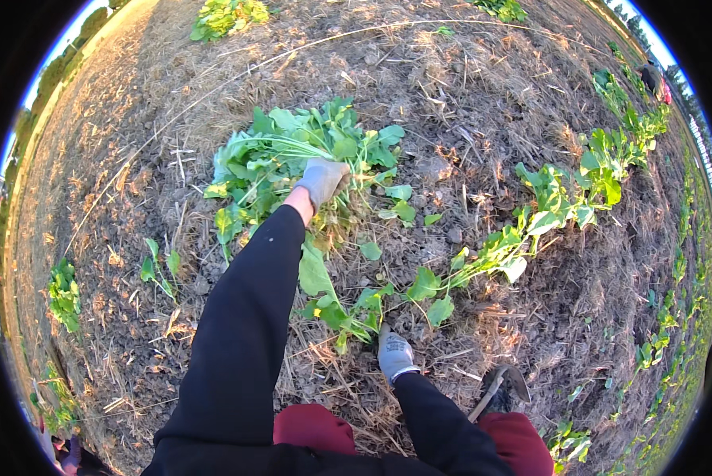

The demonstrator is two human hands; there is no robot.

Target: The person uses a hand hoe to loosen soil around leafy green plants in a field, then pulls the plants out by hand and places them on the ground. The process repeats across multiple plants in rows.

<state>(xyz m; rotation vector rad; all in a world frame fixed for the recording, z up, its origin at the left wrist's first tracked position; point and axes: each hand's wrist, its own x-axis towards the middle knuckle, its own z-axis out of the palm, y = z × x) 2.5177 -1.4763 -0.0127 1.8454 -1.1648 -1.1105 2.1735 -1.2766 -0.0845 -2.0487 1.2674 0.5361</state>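
My left hand (323,181), in a grey work glove, is closed around stems at the near right side of a heap of leafy greens (290,137) on the soil. Pale stems run left from beside the fist, and broad leaves spread around it. Closer to my knees, my right hand (396,354), gloved the same way, reaches down to the base of a low leafy plant (347,318). Its fingertips are hidden among stems and straw, so their grip cannot be made out. A row of similar leafy plants (546,220) extends up to the right.
A hand tool with a curved metal blade (518,384) rests by my right knee and dark boot. A thin line (249,70) arcs over the straw-strewn soil. Another person (653,83) is far right; part of someone (70,455) shows lower left. Small plants (64,294) stand leftward.
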